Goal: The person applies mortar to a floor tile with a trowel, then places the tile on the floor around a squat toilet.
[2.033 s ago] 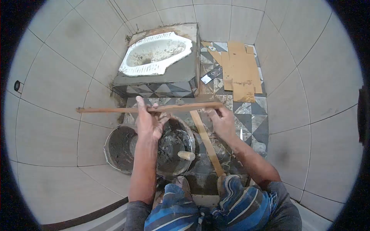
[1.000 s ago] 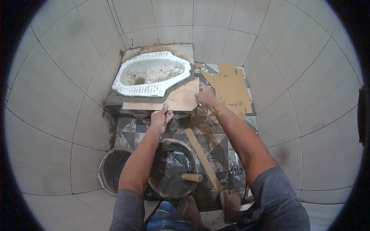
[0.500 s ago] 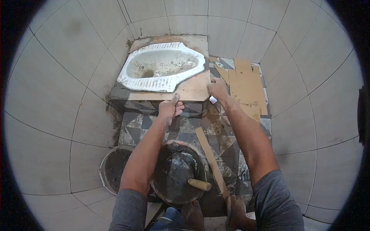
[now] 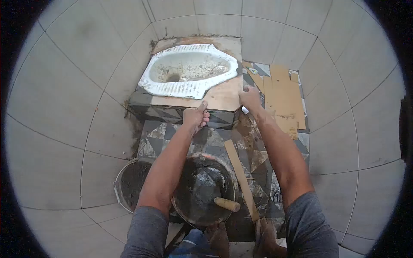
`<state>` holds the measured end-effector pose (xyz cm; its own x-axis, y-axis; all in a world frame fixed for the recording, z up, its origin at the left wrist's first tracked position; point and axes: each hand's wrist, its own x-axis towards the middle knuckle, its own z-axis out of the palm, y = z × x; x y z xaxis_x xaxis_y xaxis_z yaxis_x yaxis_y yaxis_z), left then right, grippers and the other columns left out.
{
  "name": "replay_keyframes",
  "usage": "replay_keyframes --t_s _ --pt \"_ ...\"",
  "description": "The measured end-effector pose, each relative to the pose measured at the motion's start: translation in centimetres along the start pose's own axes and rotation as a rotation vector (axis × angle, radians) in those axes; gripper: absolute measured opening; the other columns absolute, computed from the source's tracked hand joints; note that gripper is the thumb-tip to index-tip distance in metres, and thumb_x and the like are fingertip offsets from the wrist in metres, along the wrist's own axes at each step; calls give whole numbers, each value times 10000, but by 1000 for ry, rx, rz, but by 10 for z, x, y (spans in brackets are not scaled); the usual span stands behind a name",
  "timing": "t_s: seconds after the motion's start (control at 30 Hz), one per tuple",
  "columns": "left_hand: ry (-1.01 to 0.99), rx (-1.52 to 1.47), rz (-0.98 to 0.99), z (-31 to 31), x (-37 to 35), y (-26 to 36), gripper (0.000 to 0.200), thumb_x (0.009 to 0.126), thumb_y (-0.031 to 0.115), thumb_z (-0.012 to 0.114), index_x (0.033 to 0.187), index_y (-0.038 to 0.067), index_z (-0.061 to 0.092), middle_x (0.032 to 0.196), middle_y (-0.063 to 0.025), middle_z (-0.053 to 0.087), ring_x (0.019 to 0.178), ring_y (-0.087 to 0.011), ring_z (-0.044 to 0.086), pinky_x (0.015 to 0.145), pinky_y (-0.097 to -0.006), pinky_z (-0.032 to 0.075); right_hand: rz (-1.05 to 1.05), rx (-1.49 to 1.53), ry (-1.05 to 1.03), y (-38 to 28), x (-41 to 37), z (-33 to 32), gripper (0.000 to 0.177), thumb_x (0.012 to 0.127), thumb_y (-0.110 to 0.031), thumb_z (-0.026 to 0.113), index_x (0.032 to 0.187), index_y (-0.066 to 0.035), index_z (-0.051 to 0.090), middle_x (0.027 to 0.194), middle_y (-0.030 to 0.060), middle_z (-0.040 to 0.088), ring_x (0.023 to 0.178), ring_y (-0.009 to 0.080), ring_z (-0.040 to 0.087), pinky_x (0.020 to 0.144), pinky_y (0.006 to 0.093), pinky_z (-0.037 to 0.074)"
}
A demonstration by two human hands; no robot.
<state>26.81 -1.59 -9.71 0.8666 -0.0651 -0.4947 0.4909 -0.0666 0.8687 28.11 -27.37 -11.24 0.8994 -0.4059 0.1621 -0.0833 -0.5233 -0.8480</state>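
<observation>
A cut brown tile piece (image 4: pixel 219 97) lies back-side up on the raised platform (image 4: pixel 142 99), fitted along the front rim of the white squat toilet pan (image 4: pixel 189 71). My left hand (image 4: pixel 195 116) grips the tile's front edge, thumb on top. At the tile's right edge, my right hand (image 4: pixel 250 97) holds the corner. Both forearms reach forward over the patterned floor (image 4: pixel 172 133).
A bowl of grey mortar (image 4: pixel 202 189) with a wooden trowel handle (image 4: pixel 227 204) sits by my feet, with a bucket of mortar (image 4: pixel 131 182) to its left. A wooden slat (image 4: pixel 241 178) lies on the floor. Brown tile offcuts (image 4: pixel 282 96) are stacked right of the platform. Tiled walls close in on all sides.
Two seconds ago I held the tile edge-on in the air over the bowl. Since then I have leaned forward and laid it flat on the platform against the pan, both hands staying on it.
</observation>
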Motion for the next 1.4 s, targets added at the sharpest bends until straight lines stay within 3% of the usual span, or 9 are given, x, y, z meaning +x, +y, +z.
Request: replay_keyframes --t_s 0.17,0.23,0.27,0.47,0.7,0.9,1.1,1.27,1.4 --pt "135 378 226 -32 -12 -14 472 946 459 772 991 4 654 830 -94 722 664 -198 672 606 -367 539 -48 -88 90 -21 -15 -9 557 816 -246 704 1325 -19 693 1223 236 718 1148 334 694 1022 422 519" --pt "602 542 487 -44 -22 -23 526 847 441 852 1055 11 632 1018 -150 732 864 -287 713 792 -442 544 126 -169 -121 -32 -15 -15 606 847 -275 706 1397 -31 637 1329 230 667 1248 372 638 1086 432 492" --pt "613 568 472 -56 -24 -22 731 811 512 859 1261 5 585 1377 -226 583 1214 -375 616 975 -483 506 85 -242 -105 -35 -20 -14 605 865 -290 706 1408 -37 630 1392 227 623 1285 377 608 1106 448 476" --pt "641 847 652 -102 14 -25 1080 791 640 830 1581 31 416 1659 -333 190 1525 -501 268 1234 -535 309 -174 -628 -272 -61 -33 -9 731 957 -488 627 1528 -46 511 1602 236 436 1476 403 420 1214 493 355" --pt "600 883 570 -104 17 -13 1084 760 665 850 1565 52 461 1669 -375 144 1561 -501 203 1251 -530 279 -82 -768 -358 -76 -33 17 1021 965 -777 432 1652 -36 286 1712 261 230 1619 400 120 1296 518 139" --pt "600 942 508 -117 19 4 1102 672 721 870 1500 85 517 1666 -370 181 1570 -476 206 1272 -534 234 -54 -700 -321 -73 -38 24 990 955 -749 476 1652 -68 307 1741 215 184 1630 387 50 1302 539 -2" --pt "609 963 610 -117 23 0 1052 661 653 917 1442 57 539 1555 -350 379 1489 -477 350 1225 -526 313 -72 -721 -314 -69 -36 27 1067 946 -811 424 1656 -30 266 1701 292 229 1620 415 89 1305 526 41" --pt "604 1148 570 -110 16 2 1042 718 759 798 1486 106 535 1662 -293 298 1570 -440 232 1256 -624 197 -73 -754 -272 -57 -35 42 1023 973 -766 414 1666 -37 230 1727 260 173 1626 402 54 1305 535 -3" --pt "481 1183 725 -101 22 -8 943 816 724 733 1453 47 577 1627 -242 409 1537 -409 331 1241 -638 215 -55 -766 -239 -63 -33 47 954 1007 -697 397 1677 -48 196 1755 218 97 1633 380 8 1302 535 -40"
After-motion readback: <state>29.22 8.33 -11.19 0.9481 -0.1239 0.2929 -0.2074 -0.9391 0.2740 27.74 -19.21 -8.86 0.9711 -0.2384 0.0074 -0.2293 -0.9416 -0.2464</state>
